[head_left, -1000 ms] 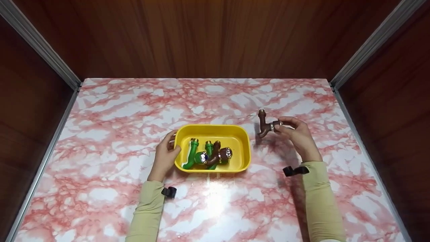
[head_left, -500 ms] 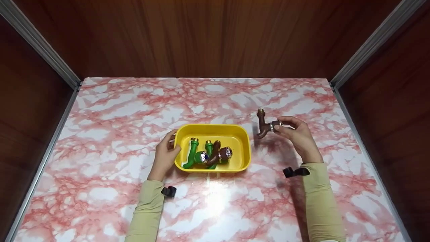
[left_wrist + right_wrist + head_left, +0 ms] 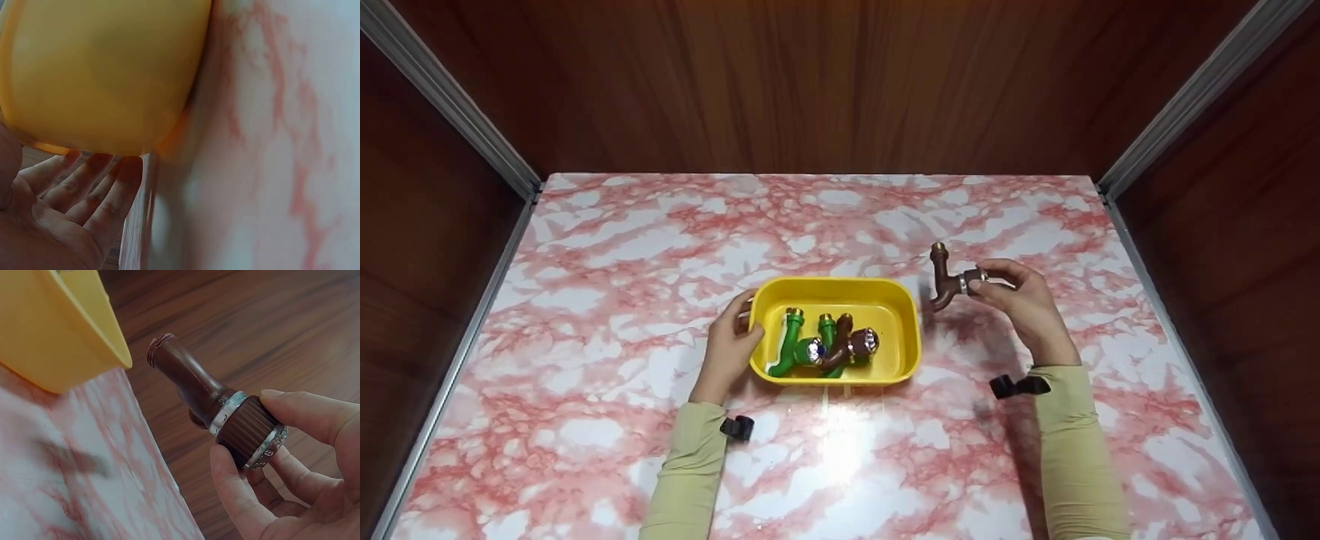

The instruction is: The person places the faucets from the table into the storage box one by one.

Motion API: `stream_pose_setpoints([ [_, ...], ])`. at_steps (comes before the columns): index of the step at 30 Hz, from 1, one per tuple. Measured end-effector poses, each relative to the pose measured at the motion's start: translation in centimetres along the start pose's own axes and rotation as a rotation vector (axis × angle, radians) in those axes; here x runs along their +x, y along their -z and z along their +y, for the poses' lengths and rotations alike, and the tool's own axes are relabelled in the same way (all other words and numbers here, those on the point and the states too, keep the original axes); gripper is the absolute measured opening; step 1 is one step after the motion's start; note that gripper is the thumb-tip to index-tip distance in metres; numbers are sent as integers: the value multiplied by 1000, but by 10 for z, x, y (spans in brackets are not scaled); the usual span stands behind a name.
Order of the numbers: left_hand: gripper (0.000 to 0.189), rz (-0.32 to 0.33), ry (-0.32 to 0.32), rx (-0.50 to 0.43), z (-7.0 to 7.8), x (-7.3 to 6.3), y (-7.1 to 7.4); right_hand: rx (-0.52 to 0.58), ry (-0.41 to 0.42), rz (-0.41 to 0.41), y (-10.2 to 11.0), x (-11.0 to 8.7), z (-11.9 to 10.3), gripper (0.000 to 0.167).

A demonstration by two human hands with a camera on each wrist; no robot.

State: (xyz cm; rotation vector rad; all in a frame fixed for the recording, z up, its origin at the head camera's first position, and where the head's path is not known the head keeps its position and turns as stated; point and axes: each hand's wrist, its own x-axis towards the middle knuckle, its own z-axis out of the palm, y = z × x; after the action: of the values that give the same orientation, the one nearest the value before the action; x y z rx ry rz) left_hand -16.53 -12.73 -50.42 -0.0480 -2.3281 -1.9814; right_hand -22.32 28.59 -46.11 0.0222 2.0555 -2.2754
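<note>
A yellow plastic tub (image 3: 901,330) stands on the table, its left end gripped by my left hand (image 3: 727,351), thumb at the rim. From the left wrist view, the fingers (image 3: 109,211) reach the tub's outer wall (image 3: 107,73). Inside lie a green tap (image 3: 790,346), a second green tap (image 3: 826,327) partly covered, and a brown tap (image 3: 859,342) overlapping it. To the tub's right, my right hand (image 3: 1024,304) pinches another brown tap (image 3: 945,285) by its ribbed knob (image 3: 250,430), brass-threaded end pointing away. A shadow shows beneath it, close over the table.
The table (image 3: 585,435) has a pink-and-white marbled top. Dark wood panels (image 3: 825,90) rise at the back and both sides, with grey metal strips (image 3: 1177,97) along the corners. A black strap (image 3: 1020,385) sits at each wrist.
My right hand has shifted the brown tap slightly left, nearer the tub. The left hand, the tub and the taps in it have stayed put.
</note>
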Motion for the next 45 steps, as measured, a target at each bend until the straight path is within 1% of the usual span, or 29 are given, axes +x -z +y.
stream_pose_setpoints([
  [3, 53, 0, -6, -5, -1, 0, 0, -11, 9, -2, -1, 0, -1, 38],
  [5, 53, 2, -10, -4, -1, 0, 0, -20, 17, -3, -2, -1, -1, 34],
  [12, 53, 3, -30, -10, -3, 1, 0, -23, 34, -8, -6, -4, -3, 33],
  [16, 54, 17, -43, -13, -19, 6, -1, -44, 46, -21, -7, -6, -4, 33],
  [19, 55, 33, -36, -2, -32, 10, -2, -66, 52, -23, -9, -8, -5, 34],
  [23, 55, 49, -28, 3, -37, 11, -3, -79, 60, -26, -10, -9, -5, 39],
  [27, 56, 53, -20, -8, -37, 11, -3, -89, 67, -32, -11, -10, -4, 36],
  [30, 56, 49, -9, -10, -37, 11, -3, -85, 69, -36, -12, -11, -3, 35],
  [33, 55, 36, -7, -19, -35, 11, -2, -75, 71, -45, -13, -11, -2, 38],
  [37, 54, 8, -19, -33, -20, 7, -1, -65, 74, -46, -15, -13, -3, 43],
  [41, 53, -6, -19, -9, -3, 1, 0, -58, 78, -45, -17, -14, -4, 42],
  [45, 52, 0, -14, 9, 1, 0, 0, -59, 79, -43, -19, -16, -6, 41],
])
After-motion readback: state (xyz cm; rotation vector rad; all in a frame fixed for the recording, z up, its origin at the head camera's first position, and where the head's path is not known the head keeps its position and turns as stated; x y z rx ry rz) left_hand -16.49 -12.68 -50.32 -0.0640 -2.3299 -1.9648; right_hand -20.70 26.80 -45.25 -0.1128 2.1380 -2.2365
